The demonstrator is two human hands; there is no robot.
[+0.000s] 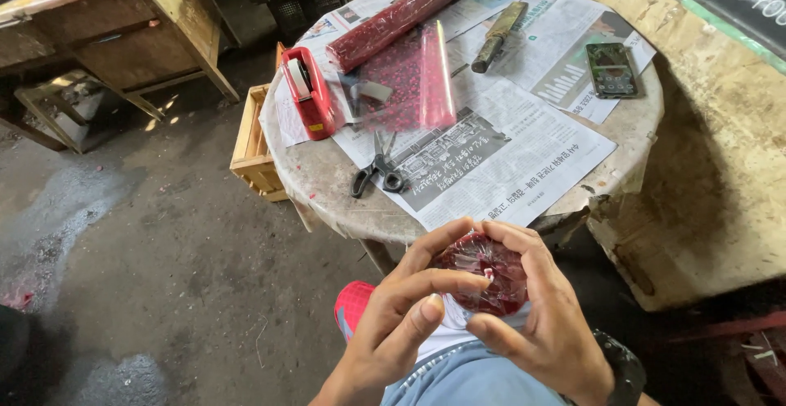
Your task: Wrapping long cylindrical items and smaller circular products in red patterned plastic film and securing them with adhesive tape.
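Both hands, left hand (393, 312) and right hand (544, 312), clamped around round object (485, 273) in red film, near, above lap; fingers press wrap tight. Scissors (378, 169), tape dispenser (309, 91), film roll (401, 15) on far round table (327, 189), within reach.

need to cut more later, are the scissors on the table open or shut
Open. The scissors lie flat on the newspaper, blades spread in a narrow V pointing away from the hands, handles apart.

On your round table (327, 185): newspaper (508, 160), scissors (378, 169), red tape dispenser (309, 92), red wrap roll (401, 15), phone (612, 69); wooden crate (252, 140) beside.
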